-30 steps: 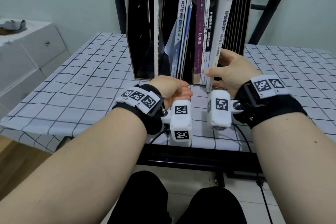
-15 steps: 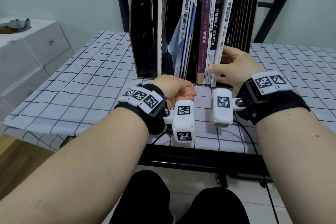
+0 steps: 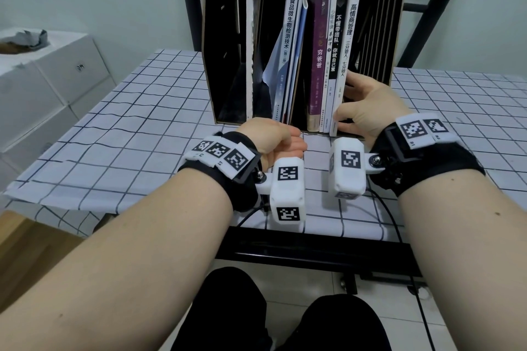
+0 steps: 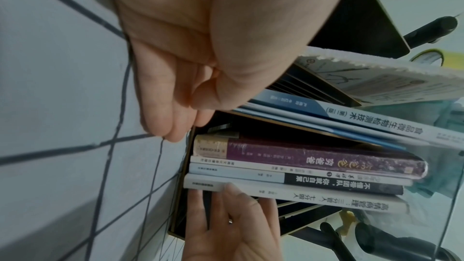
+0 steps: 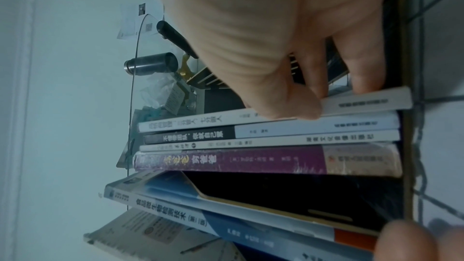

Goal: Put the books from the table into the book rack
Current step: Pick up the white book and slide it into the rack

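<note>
The book rack (image 3: 225, 37) stands upright on the checked tablecloth (image 3: 119, 134). Its right compartment holds four upright books side by side: a purple book (image 3: 319, 45), a thin white book (image 3: 330, 65), a black-spined book (image 3: 336, 37) and, outermost on the right, the white book (image 3: 349, 37). The middle compartment holds a blue-and-white textbook (image 3: 289, 45), leaning slightly.

The right hand (image 3: 368, 111) grips the white book near its lower end, thumb on the spine, fingers (image 5: 361, 66) on the cover behind.

The left hand (image 3: 273, 137) rests on the cloth just in front of the rack, fingers relaxed and nearly straight, holding nothing
</note>
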